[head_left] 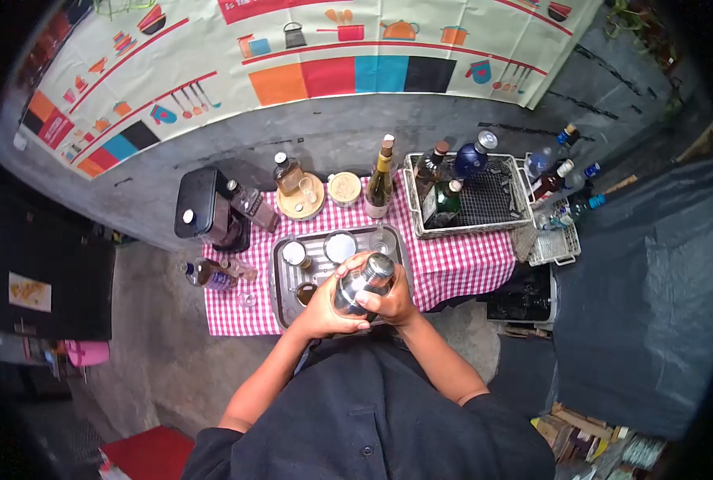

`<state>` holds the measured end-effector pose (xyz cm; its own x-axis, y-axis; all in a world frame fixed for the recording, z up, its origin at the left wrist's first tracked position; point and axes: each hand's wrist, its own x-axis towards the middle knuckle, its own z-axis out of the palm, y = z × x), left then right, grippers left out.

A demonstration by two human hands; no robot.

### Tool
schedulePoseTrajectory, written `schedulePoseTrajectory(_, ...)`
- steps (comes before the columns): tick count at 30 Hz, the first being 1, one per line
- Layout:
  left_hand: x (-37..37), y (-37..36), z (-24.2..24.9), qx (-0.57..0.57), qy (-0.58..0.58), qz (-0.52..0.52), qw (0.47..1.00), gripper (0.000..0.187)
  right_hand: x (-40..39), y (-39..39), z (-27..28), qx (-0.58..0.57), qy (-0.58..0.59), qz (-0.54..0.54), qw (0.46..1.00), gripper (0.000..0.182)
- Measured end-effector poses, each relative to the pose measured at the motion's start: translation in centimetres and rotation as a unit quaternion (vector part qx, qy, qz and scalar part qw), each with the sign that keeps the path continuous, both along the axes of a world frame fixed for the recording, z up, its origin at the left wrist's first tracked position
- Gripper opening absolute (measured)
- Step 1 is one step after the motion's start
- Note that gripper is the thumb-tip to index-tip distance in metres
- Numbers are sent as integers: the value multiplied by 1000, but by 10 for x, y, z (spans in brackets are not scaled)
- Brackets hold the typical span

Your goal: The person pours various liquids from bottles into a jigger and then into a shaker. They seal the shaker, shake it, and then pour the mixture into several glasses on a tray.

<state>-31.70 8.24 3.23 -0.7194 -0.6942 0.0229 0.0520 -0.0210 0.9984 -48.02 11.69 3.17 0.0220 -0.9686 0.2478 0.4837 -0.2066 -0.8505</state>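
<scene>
Between both hands I hold a metal cocktail shaker (355, 290), tilted with its capped top toward the upper right. My left hand (324, 310) wraps round its left side and lower end. On the other side, my right hand (395, 301) grips it close to the cap, thumb across the front. Just beyond lies a ribbed serving tray (275, 276) on a checked tablecloth (452, 268). It carries a cup with white contents (295, 254), a round dish of white stuff (340, 246), a clear glass (383, 238) and a cup of dark liquid (306, 294). My hands hide the tray's near right part.
A wire basket (411, 192) with several bottles stands at the back right. A wine bottle (379, 180) is left of it. Farther left are a wooden board (304, 210), a round wooden-topped jar (344, 189) and a black dispenser (204, 204). More bottles (212, 274) line the left edge.
</scene>
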Motion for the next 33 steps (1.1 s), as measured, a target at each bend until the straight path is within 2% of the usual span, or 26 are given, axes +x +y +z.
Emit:
schedulePoseTrajectory(1, 0, 5, -7, 4, -3, 13, 1000, 101, -4, -5, -8, -47, -16, 25, 998, 45)
schedulePoseTrajectory(3, -1, 16, -23, 194, 71, -34, 978, 104, -12, -3, -8, -79, 1, 57, 995, 47)
schedulePoseTrajectory(4, -2, 20, -23, 195, 68, -26, 978, 104, -16, -4, -2, -79, -7, 65, 995, 46)
schedulePoseTrajectory(6, -10, 27, -20, 103, 44, 31, 993, 109, -22, -3, 14, -82, -5, 70, 994, 46)
schedulePoseTrajectory(7, -11, 24, -21, 121, 48, 18, 991, 113, -26, -5, 15, -84, -1, 80, 993, 48)
schedulePoseTrajectory(9, -15, 18, -14, 69, 12, 17, 997, 112, -38, -7, 17, -66, 31, 78, 994, 50)
schedulePoseTrajectory(10, -17, 17, -12, 21, -3, 41, 999, 109, -46, -4, 9, -53, 32, 42, 997, 51)
schedulePoseTrajectory(11, -16, 17, -5, 43, -37, 33, 998, 104, -57, -7, 4, -63, 16, 30, 997, 48)
schedulePoseTrajectory(13, -8, 21, -16, 79, -36, 66, 994, 100, -86, -2, -20, -13, 15, -20, 1000, 46)
schedulePoseTrajectory(14, -7, 29, -15, 152, -31, 99, 983, 99, -104, 2, -41, 20, 26, -43, 999, 44)
schedulePoseTrajectory(15, 0, 31, -34, 132, -36, 94, 986, 97, -122, 7, -68, 53, 37, -65, 996, 42)
schedulePoseTrajectory(17, 4, 40, -49, 116, -41, 130, 984, 94, -155, 24, -125, 165, 116, -134, 970, 37)
schedulePoseTrajectory(18, 5, 43, -55, 121, -41, 140, 982, 91, -170, 28, -144, 258, 134, -122, 949, 35)
schedulePoseTrajectory(19, 4, 45, -57, 127, -42, 141, 981, 91, -181, 29, -165, 300, 166, -125, 931, 40)
schedulePoseTrajectory(20, 3, 45, -58, 121, -58, 140, 981, 90, -190, 29, -179, 309, 271, -129, 902, 44)
schedulePoseTrajectory(22, 0, 44, -54, 106, -87, 147, 980, 87, -205, 25, -205, 313, 436, -134, 833, 52)
schedulePoseTrajectory(23, -2, 44, -52, 111, -88, 152, 978, 87, -206, 21, -220, 261, 457, -208, 825, 42)
schedulePoseTrajectory(26, -5, 43, -46, 94, -106, 159, 977, 87, -212, -1, -231, 292, 443, -216, 820, 52)
schedulePoseTrajectory(27, -6, 44, -46, 97, -107, 176, 974, 87, -212, -5, -230, 260, 412, -217, 846, 51)
schedulePoseTrajectory(29, -2, 47, -44, 102, -109, 186, 971, 88, -213, -13, -265, 202, 415, -289, 839, 51)
schedulePoseTrajectory(30, 0, 48, -44, 98, -106, 197, 970, 88, -205, -11, -254, 172, 470, -304, 811, 53)
schedulePoseTrajectory(33, 2, 49, -35, 145, -76, 221, 961, 81, -199, -3, -267, 140, 514, -320, 783, 52)
